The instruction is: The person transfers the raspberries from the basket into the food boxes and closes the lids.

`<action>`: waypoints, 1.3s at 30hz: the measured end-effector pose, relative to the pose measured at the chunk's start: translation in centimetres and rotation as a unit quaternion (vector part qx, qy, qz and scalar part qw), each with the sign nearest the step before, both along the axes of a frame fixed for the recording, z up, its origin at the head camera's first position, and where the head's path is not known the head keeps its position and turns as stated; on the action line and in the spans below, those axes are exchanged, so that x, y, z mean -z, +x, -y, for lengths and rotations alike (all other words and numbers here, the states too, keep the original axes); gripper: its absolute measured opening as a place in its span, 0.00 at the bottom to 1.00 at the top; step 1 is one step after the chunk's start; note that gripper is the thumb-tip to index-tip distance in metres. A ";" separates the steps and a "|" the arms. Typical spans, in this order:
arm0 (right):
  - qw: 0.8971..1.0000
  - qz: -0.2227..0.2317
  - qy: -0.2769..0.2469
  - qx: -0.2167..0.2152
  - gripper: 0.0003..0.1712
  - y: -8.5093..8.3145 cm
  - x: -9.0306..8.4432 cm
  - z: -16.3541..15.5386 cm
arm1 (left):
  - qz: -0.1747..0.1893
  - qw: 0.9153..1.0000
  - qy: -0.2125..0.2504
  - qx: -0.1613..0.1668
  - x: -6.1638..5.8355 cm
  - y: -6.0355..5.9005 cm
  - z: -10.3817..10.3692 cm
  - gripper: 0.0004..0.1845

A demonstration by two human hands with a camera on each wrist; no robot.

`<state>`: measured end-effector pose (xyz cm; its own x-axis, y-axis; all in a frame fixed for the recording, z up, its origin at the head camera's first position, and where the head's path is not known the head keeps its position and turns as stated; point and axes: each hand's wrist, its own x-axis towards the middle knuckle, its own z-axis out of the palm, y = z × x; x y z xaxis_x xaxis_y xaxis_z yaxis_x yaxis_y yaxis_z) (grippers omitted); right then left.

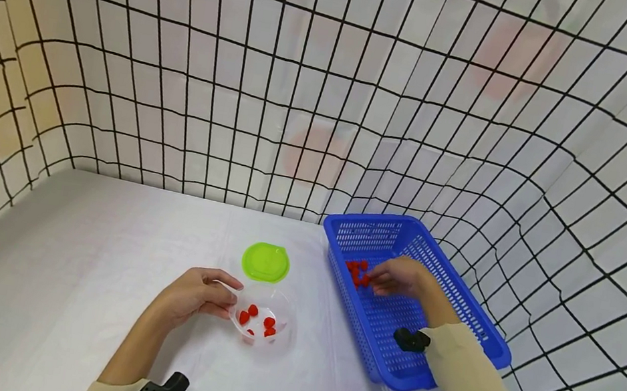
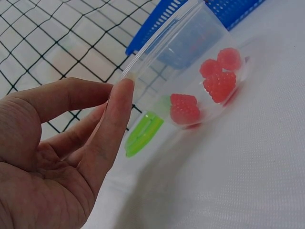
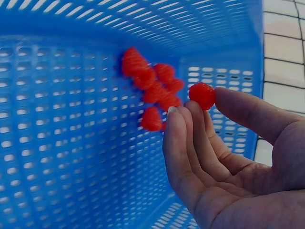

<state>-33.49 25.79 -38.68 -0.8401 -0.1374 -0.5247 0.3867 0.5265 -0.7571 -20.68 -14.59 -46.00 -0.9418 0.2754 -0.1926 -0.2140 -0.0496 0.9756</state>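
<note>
My left hand (image 1: 199, 297) pinches the rim of a clear plastic bowl (image 1: 269, 300) between thumb and fingers. Several red raspberries (image 2: 219, 87) lie in the bottom of that bowl, which stands on the white-covered table. Over at the right, my right hand (image 1: 401, 277) reaches down inside a blue plastic basket (image 1: 378, 371). Between its thumb and fingertips it holds a single raspberry (image 3: 202, 96), raised off the basket floor. A cluster of more raspberries (image 3: 153, 90) lies in the basket beside the fingers.
A lime-green lid (image 1: 265, 263) lies flat on the table (image 1: 95, 271) just beyond the bowl. Black wire mesh (image 1: 269, 87) with white sheeting behind it walls off the back and both sides. The basket's far end stands close to the mesh.
</note>
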 end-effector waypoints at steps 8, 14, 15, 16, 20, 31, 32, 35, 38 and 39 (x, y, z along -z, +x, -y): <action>0.999 -0.039 0.002 -0.031 0.22 0.3 -2.3 1.7 | 0.002 1.000 0.000 -0.002 -0.1 0.1 0.0 0.20; 0.997 -0.055 -0.004 -0.063 0.21 0.4 -3.8 3.6 | 0.000 1.000 -0.001 -0.002 -0.1 0.1 0.1 0.20; 0.996 -0.054 -0.007 -0.069 0.21 0.5 -4.0 3.9 | 0.000 1.000 0.002 -0.001 -0.1 0.0 0.1 0.20; 0.996 -0.054 -0.011 -0.073 0.20 0.5 -4.3 4.1 | 0.000 1.000 0.004 0.000 0.0 0.0 0.1 0.20; 0.994 -0.051 -0.026 -0.091 0.18 0.7 -5.3 5.2 | -0.003 1.000 0.016 0.005 0.1 0.0 0.1 0.21; 0.991 -0.052 -0.017 -0.124 0.14 2.0 -6.2 9.1 | -0.004 1.000 0.019 0.006 0.0 0.0 0.0 0.21; 0.991 -0.052 -0.017 -0.126 0.13 2.1 -6.1 9.4 | -0.003 1.000 0.019 0.006 0.1 -0.1 0.0 0.21; 0.989 -0.048 -0.017 -0.138 0.13 2.4 -5.7 10.3 | -0.002 1.000 0.019 0.006 0.1 -0.1 0.0 0.20; 0.988 -0.045 -0.014 -0.149 0.13 2.7 -5.1 11.2 | -0.001 1.000 0.018 0.006 0.1 0.0 0.0 0.20; 0.987 -0.042 -0.012 -0.152 0.13 2.8 -4.9 11.5 | -0.003 1.000 0.018 0.007 0.1 0.0 0.0 0.21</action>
<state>-30.69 14.31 -33.75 -0.7986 -0.4019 -0.4480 0.1487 0.5895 -0.7940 -20.64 -14.57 -46.06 -0.9389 0.2947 -0.1776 -0.2100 -0.0819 0.9743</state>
